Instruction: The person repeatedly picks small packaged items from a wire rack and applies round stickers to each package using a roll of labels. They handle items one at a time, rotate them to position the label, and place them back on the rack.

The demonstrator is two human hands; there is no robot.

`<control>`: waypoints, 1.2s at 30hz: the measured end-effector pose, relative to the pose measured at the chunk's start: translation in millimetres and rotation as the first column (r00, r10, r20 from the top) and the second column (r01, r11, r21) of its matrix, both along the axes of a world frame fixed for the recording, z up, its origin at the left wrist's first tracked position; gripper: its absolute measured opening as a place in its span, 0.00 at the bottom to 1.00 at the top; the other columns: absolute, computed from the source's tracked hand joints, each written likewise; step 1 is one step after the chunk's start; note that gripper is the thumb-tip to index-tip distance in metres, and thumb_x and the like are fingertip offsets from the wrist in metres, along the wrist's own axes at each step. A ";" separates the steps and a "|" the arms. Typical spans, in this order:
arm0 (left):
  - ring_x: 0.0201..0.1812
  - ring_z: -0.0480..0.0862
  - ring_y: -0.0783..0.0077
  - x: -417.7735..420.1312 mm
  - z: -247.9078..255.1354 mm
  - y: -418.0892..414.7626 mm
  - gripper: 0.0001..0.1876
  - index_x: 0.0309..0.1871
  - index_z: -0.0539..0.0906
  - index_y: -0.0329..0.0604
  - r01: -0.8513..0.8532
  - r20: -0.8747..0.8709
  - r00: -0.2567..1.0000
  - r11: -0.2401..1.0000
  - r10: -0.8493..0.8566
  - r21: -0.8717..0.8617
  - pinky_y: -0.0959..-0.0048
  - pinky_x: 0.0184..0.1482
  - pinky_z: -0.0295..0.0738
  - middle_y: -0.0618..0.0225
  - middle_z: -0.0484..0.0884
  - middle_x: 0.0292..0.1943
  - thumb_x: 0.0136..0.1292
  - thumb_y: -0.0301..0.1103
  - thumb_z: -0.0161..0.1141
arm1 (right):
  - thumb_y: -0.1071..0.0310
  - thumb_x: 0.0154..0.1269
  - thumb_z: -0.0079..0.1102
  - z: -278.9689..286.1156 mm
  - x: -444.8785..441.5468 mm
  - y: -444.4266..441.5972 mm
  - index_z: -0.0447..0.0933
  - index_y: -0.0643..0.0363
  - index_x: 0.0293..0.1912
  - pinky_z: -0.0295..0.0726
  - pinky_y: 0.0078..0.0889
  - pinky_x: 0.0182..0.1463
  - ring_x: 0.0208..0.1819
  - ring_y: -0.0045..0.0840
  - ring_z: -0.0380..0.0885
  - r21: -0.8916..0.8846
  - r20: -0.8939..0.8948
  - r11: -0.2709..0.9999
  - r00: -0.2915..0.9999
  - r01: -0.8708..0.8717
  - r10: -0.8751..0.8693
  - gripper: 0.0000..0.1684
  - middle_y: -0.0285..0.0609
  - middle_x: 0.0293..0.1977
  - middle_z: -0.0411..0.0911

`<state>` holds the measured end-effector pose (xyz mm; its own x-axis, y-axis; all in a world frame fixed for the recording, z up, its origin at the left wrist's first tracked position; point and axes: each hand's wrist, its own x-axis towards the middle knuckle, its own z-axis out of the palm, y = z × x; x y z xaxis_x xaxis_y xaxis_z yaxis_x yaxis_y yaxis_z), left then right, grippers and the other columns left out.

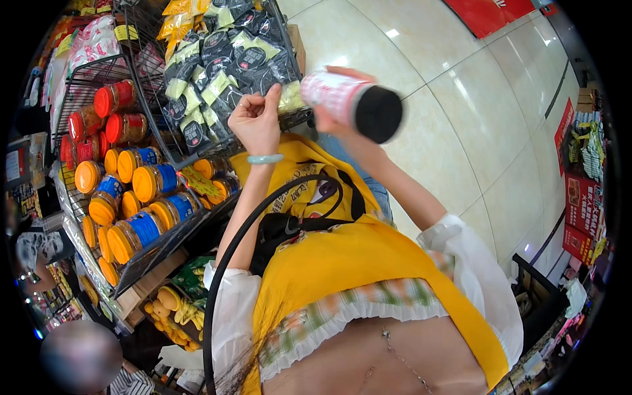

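My right hand (pixel 340 126) grips a cylindrical container (pixel 330 94) with a black lid and a pink and white label. It is tilted, lid end towards the lower right, and blurred. To its left is my left hand (pixel 256 121), its fingers curled and thumb raised, with nothing visible in it; a pale green bangle (pixel 265 159) circles that wrist. Just beyond the left hand, a black wire basket is heaped with dark, pale-topped packets (pixel 252 57). The hands are apart, and the container is right of the basket's near corner.
Another wire rack holds yellow-lidded jars (pixel 150 182) and red-lidded jars (pixel 116 96) on my left. Yellow packets (pixel 180 22) lie at the back. Tiled floor (pixel 444 133) extends right, with red printed boxes (pixel 580 202) at its edge. A person (pixel 131 380) is at lower left.
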<state>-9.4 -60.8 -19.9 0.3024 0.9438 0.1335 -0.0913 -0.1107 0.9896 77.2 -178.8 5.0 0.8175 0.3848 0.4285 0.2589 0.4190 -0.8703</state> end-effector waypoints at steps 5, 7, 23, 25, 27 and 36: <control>0.28 0.73 0.82 -4.4 8.4 26.7 0.21 0.34 0.77 0.35 0.122 -0.354 0.927 0.992 -0.121 -0.020 0.81 0.30 0.70 0.72 0.78 0.27 0.52 0.43 0.75 | 0.67 0.43 0.77 -33.1 6.0 2.8 0.77 0.65 0.46 0.80 0.22 0.40 0.32 0.23 0.82 -0.192 0.274 0.981 0.961 0.011 0.043 0.29 0.41 0.39 0.81; 0.35 0.80 0.75 5.7 34.8 43.1 0.27 0.43 0.77 0.30 0.132 -0.333 0.903 0.913 -0.271 -0.386 0.76 0.38 0.77 0.66 0.82 0.35 0.51 0.44 0.75 | 0.67 0.42 0.77 -32.5 6.3 -1.2 0.77 0.65 0.44 0.80 0.22 0.40 0.32 0.23 0.82 -0.203 0.250 0.979 0.964 -0.037 0.088 0.28 0.41 0.39 0.81; 0.31 0.82 0.81 -7.9 33.4 29.4 0.15 0.39 0.79 0.36 0.192 -0.194 0.950 0.947 -0.246 -0.258 0.83 0.34 0.77 0.66 0.85 0.34 0.53 0.31 0.74 | 0.68 0.44 0.78 -30.1 6.5 -18.7 0.78 0.66 0.45 0.80 0.21 0.42 0.36 0.21 0.82 -0.233 0.269 0.972 0.959 -0.022 0.086 0.28 0.42 0.43 0.81; 0.31 0.82 0.82 -16.2 35.9 37.1 0.14 0.37 0.81 0.36 0.265 -0.257 0.909 0.930 -0.329 -0.253 0.83 0.34 0.77 0.67 0.85 0.35 0.54 0.33 0.74 | 0.68 0.45 0.77 -28.9 10.2 -22.7 0.78 0.67 0.44 0.80 0.20 0.42 0.36 0.21 0.82 -0.223 0.183 0.973 0.978 -0.060 0.102 0.26 0.42 0.43 0.81; 0.30 0.81 0.83 -22.2 42.4 37.1 0.14 0.37 0.82 0.35 0.303 -0.306 0.873 0.914 -0.380 -0.269 0.84 0.33 0.77 0.67 0.85 0.34 0.54 0.33 0.74 | 0.70 0.46 0.76 -19.4 7.6 -26.5 0.75 0.66 0.50 0.80 0.21 0.47 0.42 0.21 0.81 -0.194 0.083 0.976 0.990 -0.096 0.114 0.30 0.42 0.47 0.79; 0.29 0.79 0.85 -26.6 17.6 28.6 0.15 0.39 0.78 0.33 0.241 -0.266 0.928 0.965 -0.261 -0.104 0.85 0.31 0.74 0.69 0.84 0.32 0.55 0.29 0.73 | 0.67 0.45 0.77 -32.1 -3.1 -7.5 0.76 0.65 0.48 0.82 0.25 0.40 0.36 0.28 0.84 -0.186 0.366 0.982 0.929 0.014 0.056 0.29 0.46 0.42 0.81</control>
